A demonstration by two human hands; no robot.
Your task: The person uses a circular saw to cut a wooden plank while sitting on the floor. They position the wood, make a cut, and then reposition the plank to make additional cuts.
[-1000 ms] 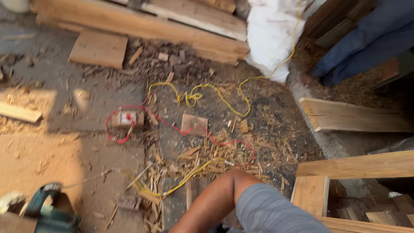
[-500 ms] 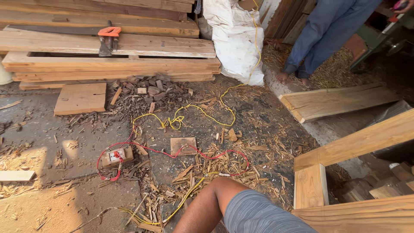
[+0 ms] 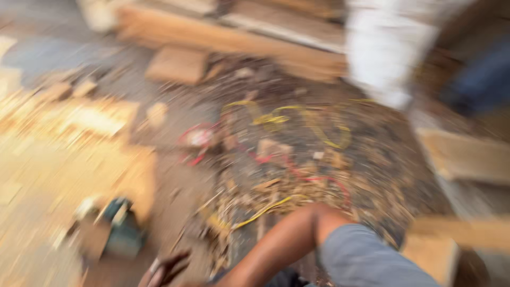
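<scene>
blurred view down onto a dusty workshop floor; one hand (image 3: 162,270), seemingly the left, reaches low with fingers spread and holds nothing; a teal power tool (image 3: 118,229) lies near it. tangled yellow and red cables (image 3: 276,119) cross wood scraps beyond.

View swung back down-left (now blurred), teal power tool (image 3: 119,228) reappears, a hand (image 3: 164,268) enters at bottom edge

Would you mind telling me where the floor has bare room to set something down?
Bare grey floor lies between the teal power tool and the littered strip of yellow cable and red cable. The hand reaches low toward this patch. Elsewhere it is crowded: planks behind, sawdust left.
</scene>
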